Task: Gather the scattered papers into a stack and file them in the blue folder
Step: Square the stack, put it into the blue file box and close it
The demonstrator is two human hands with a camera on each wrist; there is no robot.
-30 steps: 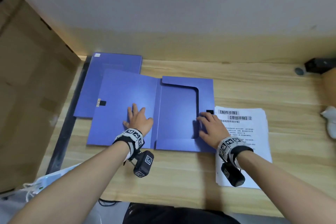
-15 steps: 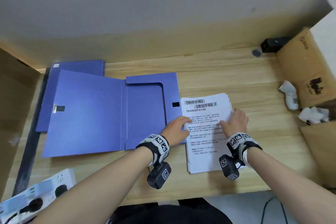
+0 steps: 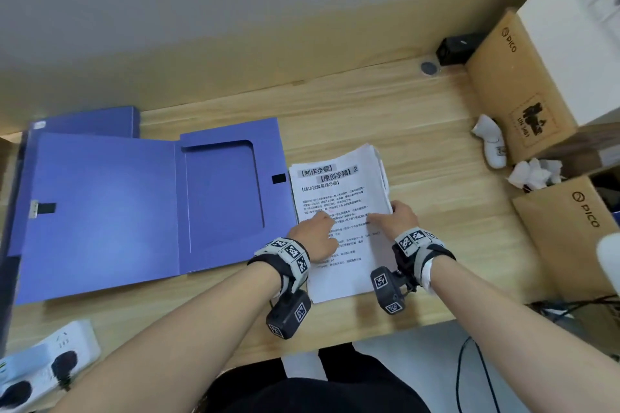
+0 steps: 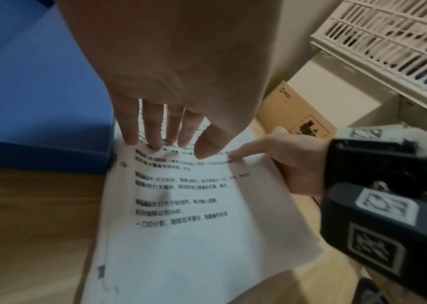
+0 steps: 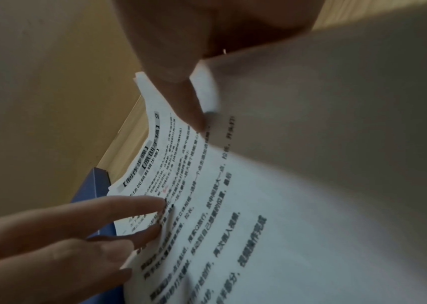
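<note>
Paper stack: the papers point(image 3: 339, 211) lay on the wooden worktop point(image 3: 385, 104), just right of the blue folder, printed side up, with the far right corner curling upward.
Blue folder: the blue folder point(image 3: 134, 204) lay open and flat on the worktop, its pocket half nearest the papers, the two touching or nearly so (the wrist views showed the paper edge against the folder's edge).
Left grip: the left hand point(image 3: 315, 235) rested on the top sheet with fingers point(image 4: 152, 131) straight and spread, tips pressing the left part of the page; it clasped nothing.
Right grip: the right hand point(image 3: 399, 216) grasped the right edge of the papers, thumb point(image 5: 181, 92) on top of the page; the fingers beneath were hidden.
Second folder: another blue folder point(image 3: 90, 121) lay closed behind the open one, partly covered by it.
Boxes: two cardboard boxes point(image 3: 516, 87) stood at the right end of the worktop, with crumpled white tissue point(image 3: 533, 173) between them.
Power strip: a white power strip point(image 3: 47, 359) sat at the near left corner.
</note>
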